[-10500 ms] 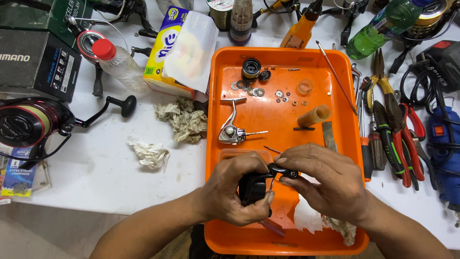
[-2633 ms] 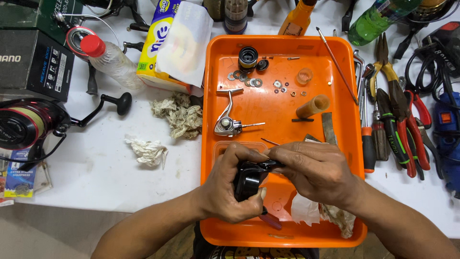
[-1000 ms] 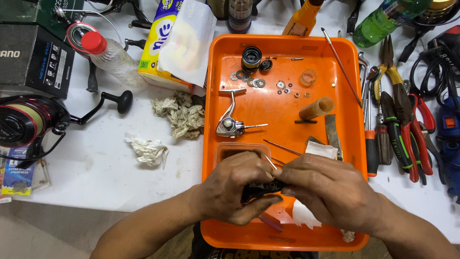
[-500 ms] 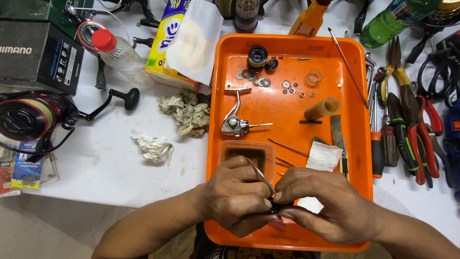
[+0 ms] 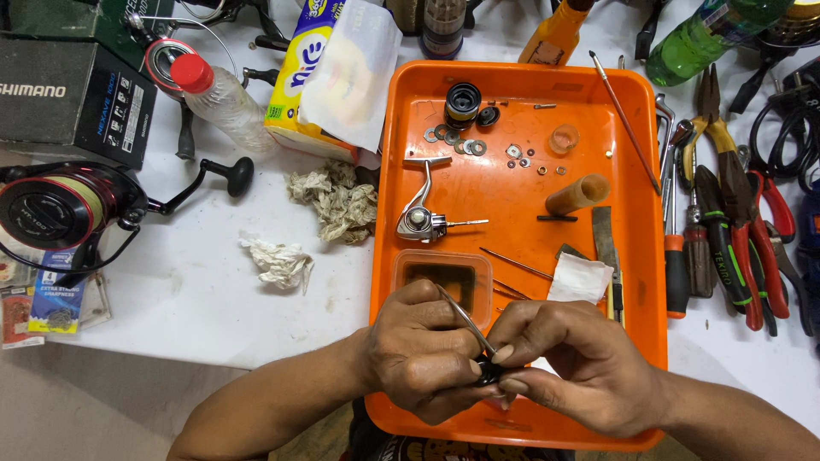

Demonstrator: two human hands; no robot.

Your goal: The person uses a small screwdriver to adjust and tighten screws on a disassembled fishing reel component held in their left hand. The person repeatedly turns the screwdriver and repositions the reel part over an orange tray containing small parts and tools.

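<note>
Over the near end of the orange tray (image 5: 634, 256), my left hand (image 5: 423, 354) and my right hand (image 5: 581, 367) meet around a small black reel part (image 5: 489, 373), mostly hidden by my fingers. A thin metal tool (image 5: 461, 314), like tweezers, sticks up from between my fingers at the part. A small clear tub (image 5: 442, 275) lies just beyond my left hand. Farther up the tray lie a silver reel arm (image 5: 423, 220), a black spool (image 5: 462, 101), several washers (image 5: 465, 145) and a brown tube (image 5: 578, 194).
Pliers and screwdrivers (image 5: 726, 230) lie right of the tray. Crumpled tissues (image 5: 337, 198) and a tissue pack (image 5: 342, 72) sit to its left, with a red-capped bottle (image 5: 224, 98), a black box (image 5: 73, 98) and a fishing reel (image 5: 68, 209) further left. A white paper (image 5: 581, 277) lies in the tray.
My hands have drawn nearer to the tray's front edge. The black part is now more closed in by my fingers, and the thin tool now pokes up from it.
</note>
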